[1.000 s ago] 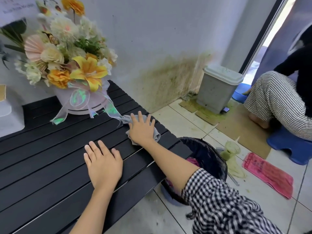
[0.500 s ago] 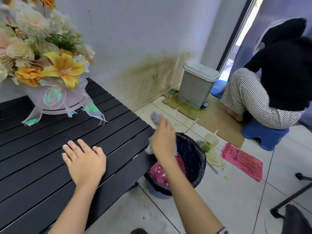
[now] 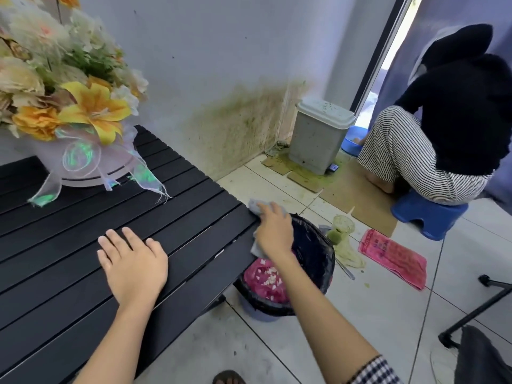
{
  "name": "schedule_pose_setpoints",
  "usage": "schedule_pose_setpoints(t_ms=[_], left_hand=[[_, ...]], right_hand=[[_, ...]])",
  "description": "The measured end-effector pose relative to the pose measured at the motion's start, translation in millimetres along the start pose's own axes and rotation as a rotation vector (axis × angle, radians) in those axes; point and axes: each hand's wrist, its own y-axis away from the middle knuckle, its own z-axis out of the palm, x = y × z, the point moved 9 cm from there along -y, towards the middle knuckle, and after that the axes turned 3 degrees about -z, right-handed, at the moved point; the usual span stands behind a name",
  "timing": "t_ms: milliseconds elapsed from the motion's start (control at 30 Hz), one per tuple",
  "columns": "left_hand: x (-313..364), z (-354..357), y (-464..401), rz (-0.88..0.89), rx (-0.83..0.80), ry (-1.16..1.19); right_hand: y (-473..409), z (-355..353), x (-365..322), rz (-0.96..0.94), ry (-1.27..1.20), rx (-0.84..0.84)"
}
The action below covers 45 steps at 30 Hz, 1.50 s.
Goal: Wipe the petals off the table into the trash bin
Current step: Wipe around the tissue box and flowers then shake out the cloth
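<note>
Black slatted table [image 3: 69, 273]: left hand [image 3: 133, 266] flat (right hand [image 3: 273, 231] gripping cloth [image 3: 253, 204]).

Two bare forearms, no rings, watch or bracelet. Left hand [image 3: 133, 266] and forearm unsleeved up to the frame edge. Right hand [image 3: 274, 234] likewise bare, with a black-and-white checked sleeve [image 3: 374, 371] low on that arm. Below the sleeve, the toe of a dark sandal [image 3: 228, 377].
</note>
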Motion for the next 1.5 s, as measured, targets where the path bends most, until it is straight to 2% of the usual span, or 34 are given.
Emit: schedule_pose_setpoints(t_ms=[67, 200, 267, 400, 500, 700, 867, 967, 1100, 1200, 1233, 1300, 1400, 1500], left_hand=[[1, -1, 1, -0.002, -0.007, -0.004], [5, -4, 0, -0.006, 0.005, 0.006], [4, -6, 1, 0.001, 0.040, 0.030], [-3, -9, -3, 0.013, 0.090, 0.076], [-3, -9, -7, 0.002, 0.089, 0.055], [-2, -9, -5, 0.010, 0.090, 0.035], [0, -11, -7, 0.013, 0.088, 0.021], [0, -8, -5, -0.006, 0.016, 0.024], [-4, -11, -9, -0.028, -0.087, 0.181], [-14, -24, -7, -0.102, -0.258, 0.549], [-21, -33, -3, -0.136, -0.247, 0.681], [-41, -53, 7, -0.209, -0.126, 0.800], [-73, -70, 28, -0.268, 0.103, 0.830], [-80, -63, 30, -0.170, 0.154, 0.792]], right_hand=[[-6, -13, 6, 0.053, -0.137, 0.049], [-2, -14, -68, -0.180, -0.192, 0.139], [1, 20, -122, -0.307, -0.164, 0.085], [10, 124, -191, -0.542, 0.020, -0.228], [-19, 144, -198, -0.552, 0.081, -0.241], [-74, 139, -186, -0.460, 0.146, -0.302], [-55, 81, -98, -0.270, 0.098, -0.155], [-30, 43, -43, -0.112, 0.121, -0.060], [-17, 18, -30, -0.022, -0.008, -0.033], [-4, 5, -57, -0.148, -0.129, 0.023], [3, 4, -74, -0.231, -0.142, 0.046], [26, 15, -118, -0.411, -0.125, 0.044], [74, 69, -182, -0.553, -0.011, -0.131], [107, 134, -209, -0.651, 0.220, -0.356]])
